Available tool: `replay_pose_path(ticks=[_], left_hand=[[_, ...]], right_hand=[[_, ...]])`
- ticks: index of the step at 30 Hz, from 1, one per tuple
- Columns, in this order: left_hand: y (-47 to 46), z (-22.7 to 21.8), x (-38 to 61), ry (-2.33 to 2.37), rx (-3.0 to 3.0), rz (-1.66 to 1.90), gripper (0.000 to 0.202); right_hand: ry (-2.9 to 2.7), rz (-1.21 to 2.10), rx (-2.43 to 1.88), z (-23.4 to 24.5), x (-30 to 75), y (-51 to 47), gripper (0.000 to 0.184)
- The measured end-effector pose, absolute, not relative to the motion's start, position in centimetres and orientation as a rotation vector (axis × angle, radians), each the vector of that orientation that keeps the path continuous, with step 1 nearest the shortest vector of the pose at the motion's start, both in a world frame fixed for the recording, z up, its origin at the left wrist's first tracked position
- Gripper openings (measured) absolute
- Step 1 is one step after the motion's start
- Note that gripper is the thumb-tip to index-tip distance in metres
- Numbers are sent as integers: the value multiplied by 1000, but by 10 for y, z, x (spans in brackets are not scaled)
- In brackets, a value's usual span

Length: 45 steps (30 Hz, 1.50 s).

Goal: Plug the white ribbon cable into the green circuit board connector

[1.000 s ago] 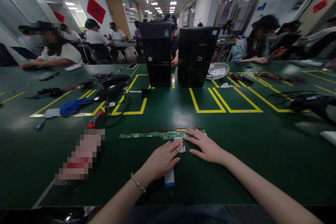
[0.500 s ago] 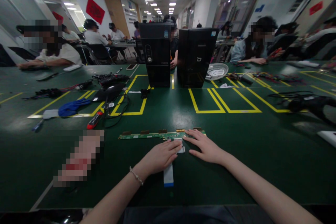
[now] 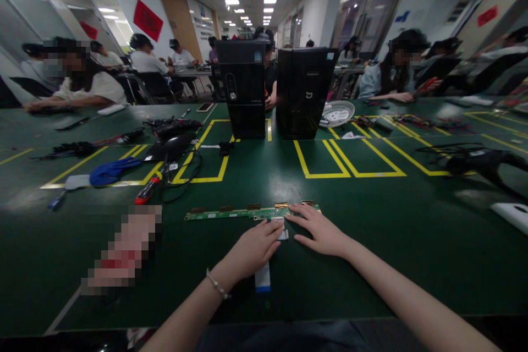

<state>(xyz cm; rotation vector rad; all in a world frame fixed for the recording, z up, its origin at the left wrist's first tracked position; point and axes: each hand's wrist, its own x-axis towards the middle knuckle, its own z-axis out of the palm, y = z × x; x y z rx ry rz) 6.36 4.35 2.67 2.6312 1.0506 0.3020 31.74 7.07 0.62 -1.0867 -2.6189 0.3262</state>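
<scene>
A long, narrow green circuit board (image 3: 231, 214) with copper-coloured tabs along its far edge lies on the green table before me. A white ribbon cable (image 3: 262, 276) with a blue end runs from below the board toward me. My left hand (image 3: 256, 242) lies over this cable, its outstretched fingers resting near the board's lower edge and hiding part of it. My right hand (image 3: 319, 229) is palm down with fingers spread, its fingertips touching the right part of the board. A small white end of the cable (image 3: 282, 235) shows between the hands.
Two black computer towers (image 3: 246, 91) stand across the table. To the left lie a red-and-black screwdriver (image 3: 147, 191), a blue glove (image 3: 113, 170) and black cables. A white basket (image 3: 337, 114) sits at the back right, and a black cable bundle (image 3: 478, 158) lies farther right. Other people sit beyond.
The whole view has shifted slightly. Both hands keep nearly the same place on the board and cable.
</scene>
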Motion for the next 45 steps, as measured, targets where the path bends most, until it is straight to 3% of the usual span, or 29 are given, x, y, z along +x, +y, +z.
replay_pose_path(ticks=[10,17,29,38,45], left_hand=[[30,35,42,1195,2430,578,45],[-1,8,1,1560,2505,565,39],[-5,-7,-8,1697,2538,610,37],[-5,-7,-6,1693,2529,621,38],[-5,-8,-7,1690,2539,632,38]], right_hand=[[-2608,308,-1098,8,316,69,52],[-2636,361,-1010,17,309,68,44],[-2785,425,-960,18,303,71,65],[-2778,328,-1149,23,319,46,64],[-2648,93,-1446,8,392,16,61]])
